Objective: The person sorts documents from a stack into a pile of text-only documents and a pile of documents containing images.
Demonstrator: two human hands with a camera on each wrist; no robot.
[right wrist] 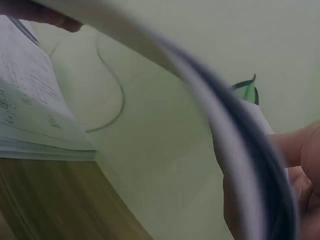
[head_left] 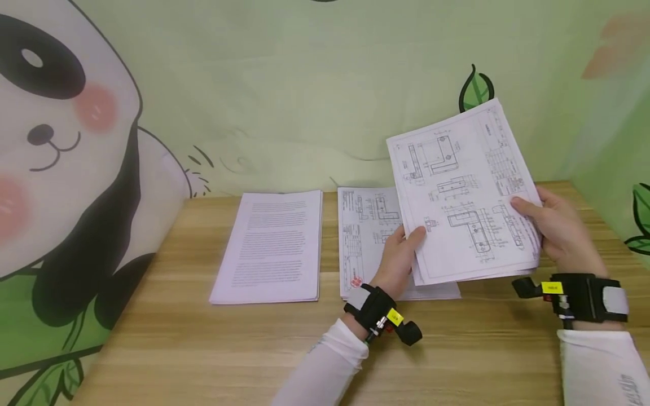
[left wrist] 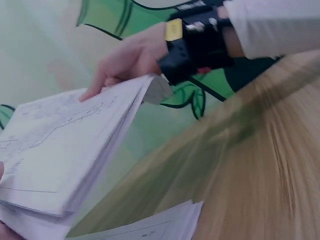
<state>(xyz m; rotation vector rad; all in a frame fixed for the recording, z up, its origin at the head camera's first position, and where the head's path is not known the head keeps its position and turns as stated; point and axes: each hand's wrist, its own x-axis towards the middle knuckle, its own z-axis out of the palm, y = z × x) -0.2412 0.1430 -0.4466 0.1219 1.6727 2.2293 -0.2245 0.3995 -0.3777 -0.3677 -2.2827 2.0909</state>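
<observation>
Right of centre, both the left hand (head_left: 401, 256) and right hand (head_left: 556, 231) are gripping a sheaf of drawings (head_left: 464, 197) above the table (head_left: 457, 349). Sheets could be slipping loose if either pinch is easing.

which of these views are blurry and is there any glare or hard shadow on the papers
Head view: sharp and evenly lit, no glare; the drawings on the held sheets are readable, with only soft shadow on the table. Left wrist view: the table is streaked with motion blur, while the right hand is fairly clear. Right wrist view: a paper edge right at the lens is badly out of focus.
</observation>
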